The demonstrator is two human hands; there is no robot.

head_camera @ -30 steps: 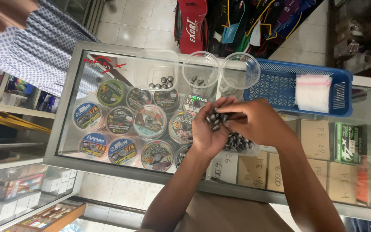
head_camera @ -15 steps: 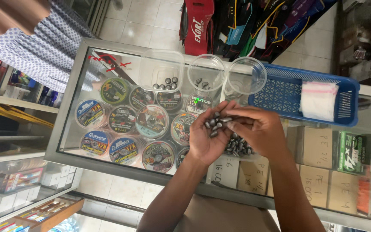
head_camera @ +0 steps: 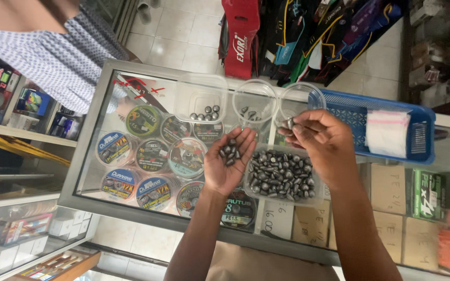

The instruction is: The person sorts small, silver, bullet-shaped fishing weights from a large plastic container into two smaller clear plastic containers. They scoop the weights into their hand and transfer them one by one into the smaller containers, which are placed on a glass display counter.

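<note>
- The left hand is lying open, palm up, cradling lead sinkers pointing various ways.
- The right hand is pinching one sinker above the sinker tub on the worktop.

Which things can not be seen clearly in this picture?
- Head view: the piece pinched in the right hand is mostly covered by its fingertips.
- Contents of the round cup beside that hand: hidden by the hand.
- Sinkers in the left hand: too small to count.
- Blue basket: the white packet hides part of its inside.
</note>
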